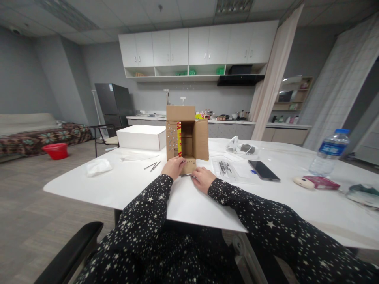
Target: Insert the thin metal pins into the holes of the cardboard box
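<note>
An open brown cardboard box [201, 140] stands on the white table in front of me, its opening facing me and its lower flap [189, 166] folded out toward me. A yellow and red strip [179, 138] runs along its left part, beside a panel dotted with small pale spots. My left hand [173, 168] is closed at the left edge of the lower flap; what its fingertips pinch is too small to make out. Right of the flap, my right hand [203, 179] has its fingers curled at the end of a thin metal rod [186, 175].
Several thin metal rods [153, 166] lie left of my hands, near a crumpled white tissue [99, 167]. A white box [142, 137] stands behind them. To the right are a clear plastic bag [226, 169], a phone [263, 170], a red-purple box [325, 183] and a water bottle [329, 154].
</note>
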A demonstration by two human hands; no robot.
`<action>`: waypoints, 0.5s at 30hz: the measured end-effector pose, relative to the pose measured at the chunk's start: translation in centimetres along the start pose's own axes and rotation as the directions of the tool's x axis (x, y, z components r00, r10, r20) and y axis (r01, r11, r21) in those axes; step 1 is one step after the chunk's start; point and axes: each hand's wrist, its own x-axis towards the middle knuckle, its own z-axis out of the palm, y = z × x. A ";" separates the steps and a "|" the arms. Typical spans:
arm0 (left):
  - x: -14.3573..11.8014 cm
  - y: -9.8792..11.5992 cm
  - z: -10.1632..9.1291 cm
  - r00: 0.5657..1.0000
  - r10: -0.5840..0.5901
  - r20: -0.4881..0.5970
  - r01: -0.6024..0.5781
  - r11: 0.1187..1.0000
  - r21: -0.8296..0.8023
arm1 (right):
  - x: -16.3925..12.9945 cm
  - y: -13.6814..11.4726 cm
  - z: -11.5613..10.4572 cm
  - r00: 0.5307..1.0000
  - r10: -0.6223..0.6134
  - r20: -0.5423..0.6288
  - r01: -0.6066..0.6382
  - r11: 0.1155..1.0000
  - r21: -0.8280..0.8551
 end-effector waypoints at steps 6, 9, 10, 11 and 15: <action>0.0 0.2 -0.2 0.997 -0.036 0.070 0.033 0.999 0.041 | 0.0 0.1 0.2 1.000 -0.009 -0.013 0.009 1.000 -0.006; -0.1 0.2 -0.3 0.992 -0.066 0.104 0.059 0.996 0.070 | 0.1 0.1 0.3 1.000 -0.010 -0.010 0.010 1.000 -0.008; -0.1 0.2 -0.3 0.991 -0.070 0.111 0.062 0.995 0.079 | 0.1 0.1 0.3 1.000 -0.010 -0.009 0.010 1.000 -0.007; -0.1 0.2 -0.3 0.991 -0.072 0.115 0.062 0.994 0.085 | 0.1 0.1 0.2 1.000 -0.010 -0.007 0.010 1.000 -0.006; -0.1 0.2 -0.3 0.991 -0.076 0.109 0.066 0.993 0.093 | 0.1 0.0 0.1 1.000 -0.009 0.004 0.009 1.000 -0.011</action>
